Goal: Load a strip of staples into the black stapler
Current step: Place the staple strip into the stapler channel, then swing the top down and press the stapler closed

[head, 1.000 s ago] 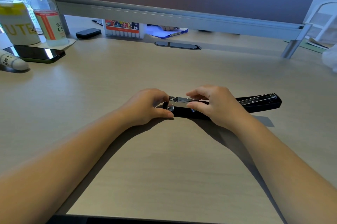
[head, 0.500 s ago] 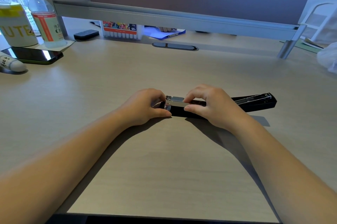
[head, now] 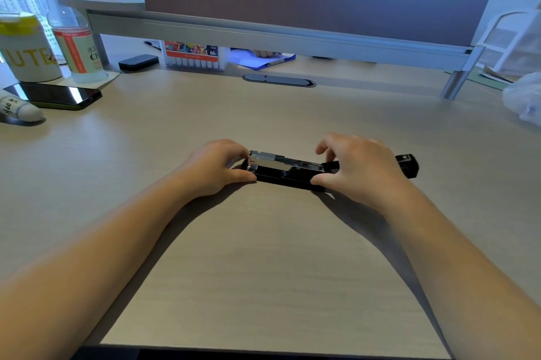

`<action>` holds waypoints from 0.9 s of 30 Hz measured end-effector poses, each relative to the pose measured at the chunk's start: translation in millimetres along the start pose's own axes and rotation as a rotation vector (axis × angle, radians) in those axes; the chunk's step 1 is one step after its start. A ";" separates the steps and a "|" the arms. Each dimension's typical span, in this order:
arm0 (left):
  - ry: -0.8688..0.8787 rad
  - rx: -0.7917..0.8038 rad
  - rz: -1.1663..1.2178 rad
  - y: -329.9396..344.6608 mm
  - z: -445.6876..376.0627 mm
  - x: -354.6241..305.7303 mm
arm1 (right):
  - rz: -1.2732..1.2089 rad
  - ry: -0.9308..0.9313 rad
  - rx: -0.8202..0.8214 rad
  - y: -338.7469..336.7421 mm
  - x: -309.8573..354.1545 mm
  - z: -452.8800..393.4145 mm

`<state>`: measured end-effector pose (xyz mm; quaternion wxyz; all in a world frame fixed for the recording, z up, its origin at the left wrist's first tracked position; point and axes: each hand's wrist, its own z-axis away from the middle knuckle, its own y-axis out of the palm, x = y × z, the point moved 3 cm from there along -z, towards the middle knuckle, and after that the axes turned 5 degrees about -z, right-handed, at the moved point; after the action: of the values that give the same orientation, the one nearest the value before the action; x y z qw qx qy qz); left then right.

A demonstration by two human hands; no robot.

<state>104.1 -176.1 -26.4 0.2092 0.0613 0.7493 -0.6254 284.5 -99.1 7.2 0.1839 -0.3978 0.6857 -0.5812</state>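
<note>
The black stapler [head: 285, 176] lies flat on the wooden desk [head: 263, 257], folded open, its lid end [head: 408, 165] sticking out to the right. Its silver metal staple channel [head: 281, 161] faces up, and I cannot tell whether a staple strip lies in it. My left hand [head: 215, 169] grips the stapler's left end, thumb on the near side. My right hand [head: 355, 167] rests over the stapler's middle, thumb on the near edge of the base and fingers lifted above the channel's right end.
At the far left are a black phone [head: 58, 95], a white tube [head: 20, 109], a yellow-lidded cup [head: 26, 49] and a water bottle [head: 73, 34]. A marker box [head: 194, 56] and a blue clipboard [head: 263, 58] sit under the grey divider rail. A plastic bag [head: 524, 99] lies at the right edge.
My right hand slid rightward along the stapler, uncovering more of the silver channel, and its fingers lifted. My left hand stayed on the left end.
</note>
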 end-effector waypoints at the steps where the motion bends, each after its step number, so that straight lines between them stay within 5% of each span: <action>1: -0.019 -0.002 -0.004 -2.2 0.0 3.3 | 0.049 0.021 -0.013 -2.8 -2.8 -0.3; 8: -0.092 -0.015 -0.005 -7.1 0.7 9.2 | 0.119 0.196 -0.030 -17.6 -25.2 3.8; 12: -0.102 -0.016 0.010 -6.8 1.0 8.5 | -0.334 0.271 0.003 -20.6 -42.4 7.8; 16: -0.103 -0.031 0.012 -5.2 0.5 7.8 | -0.706 0.210 -0.165 -20.5 -51.3 7.8; 22: -0.099 -0.022 0.007 -1.7 -2.5 2.5 | -1.001 0.194 -0.362 -20.1 -49.8 3.0; 27: -0.094 -0.018 0.029 1.7 -5.4 -5.6 | -1.249 0.194 -0.293 -11.4 -31.7 -12.7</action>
<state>108.5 -169.6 -25.0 0.2537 0.0409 0.7434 -0.6175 298.7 -66.8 14.7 -0.3078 -0.6883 0.4108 -0.5125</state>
